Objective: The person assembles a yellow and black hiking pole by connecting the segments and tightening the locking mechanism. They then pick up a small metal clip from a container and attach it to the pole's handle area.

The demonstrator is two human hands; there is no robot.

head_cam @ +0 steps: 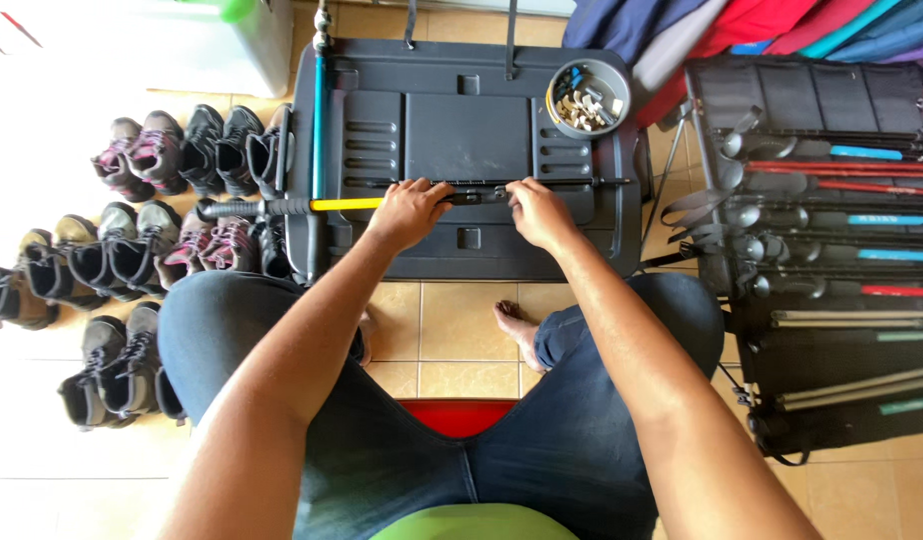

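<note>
Dark blue jeans (542, 450) cover both legs, the right cuff rolled up (1 bare foot (519, 325) shows at 12 o'clock); a green top (477, 523) at 6 o'clock; arms bare, no sleeves.

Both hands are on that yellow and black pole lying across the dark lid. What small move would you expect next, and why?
Probably a twist or pull at the joint. The left hand grips the trekking pole where yellow meets black, and the right hand pinches the thin black section beside it, both over the dark bin lid.

I read bright daylight from the upper left, overexposing the floor (42, 470) there; focus sharp, edges bowed by wide-angle distortion.
</note>
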